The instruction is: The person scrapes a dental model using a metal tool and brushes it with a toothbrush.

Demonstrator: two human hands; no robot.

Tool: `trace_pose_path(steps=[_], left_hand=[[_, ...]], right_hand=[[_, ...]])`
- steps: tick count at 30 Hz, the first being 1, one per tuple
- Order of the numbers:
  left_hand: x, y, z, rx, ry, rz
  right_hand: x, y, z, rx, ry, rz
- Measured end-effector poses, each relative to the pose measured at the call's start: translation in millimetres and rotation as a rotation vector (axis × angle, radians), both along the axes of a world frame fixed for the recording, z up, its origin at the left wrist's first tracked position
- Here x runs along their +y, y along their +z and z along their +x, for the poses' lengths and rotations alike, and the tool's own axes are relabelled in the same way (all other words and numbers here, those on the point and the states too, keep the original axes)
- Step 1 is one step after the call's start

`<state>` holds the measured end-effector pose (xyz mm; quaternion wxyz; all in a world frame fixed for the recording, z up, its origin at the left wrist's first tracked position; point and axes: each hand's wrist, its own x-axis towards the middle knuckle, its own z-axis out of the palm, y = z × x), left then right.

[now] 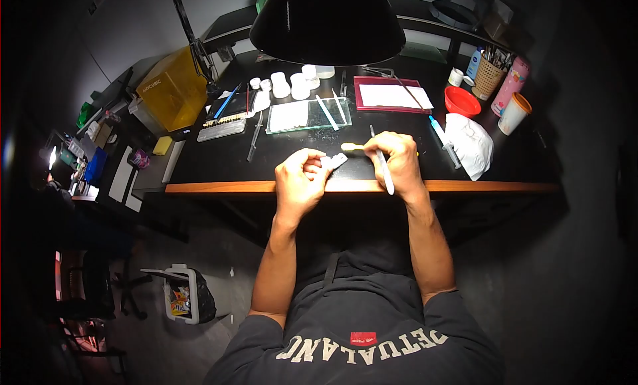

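Pinched in the fingers of my left hand (302, 179) is a small white piece (337, 160), just above the table's front edge. My right hand (397, 160) is closed around a slim pen-like tool with a white handle (385, 175); its thin dark end points away from me. From the left side of the same hand sticks out a yellow brush (352, 147), like a toothbrush. Whether the fingers grip this brush or it lies beneath them, I cannot tell. The two hands are apart, with the brush head close to the white piece.
Behind my hands lie a glass plate (325, 123) with tools and a red board (362, 106) with white paper. To the right are a syringe (446, 144), a crumpled white cloth (473, 142) and a red bowl (462, 102). A black lamp (325, 26) hangs overhead.
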<state>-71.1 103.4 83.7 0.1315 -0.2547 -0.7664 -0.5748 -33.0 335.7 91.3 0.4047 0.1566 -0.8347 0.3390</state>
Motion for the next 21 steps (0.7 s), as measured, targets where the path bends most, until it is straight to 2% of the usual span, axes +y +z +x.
trace_pose_path(steps=[5,6,12,15,21], left_hand=[[0.5,-4.8,-1.4,-0.025,-0.031,0.041],[0.8,-4.7,-1.3,-0.016,-0.029,0.029],[-0.8,-1.7,1.2,0.022,-0.012,-0.013],[-0.1,-5.6,-1.9,0.025,-0.007,0.010],[0.0,-4.3,-2.2,-0.028,0.018,-0.012]], right_hand=[[-2.1,3.8,6.2,-0.019,-0.104,-0.094],[-0.9,3.0,7.9,-0.114,-0.100,-0.115],[-0.3,2.2,7.2,-0.145,-0.153,-0.003],[-3.4,3.5,6.8,-0.047,-0.178,0.007],[-4.4,9.5,7.0,-0.109,-0.083,0.030]])
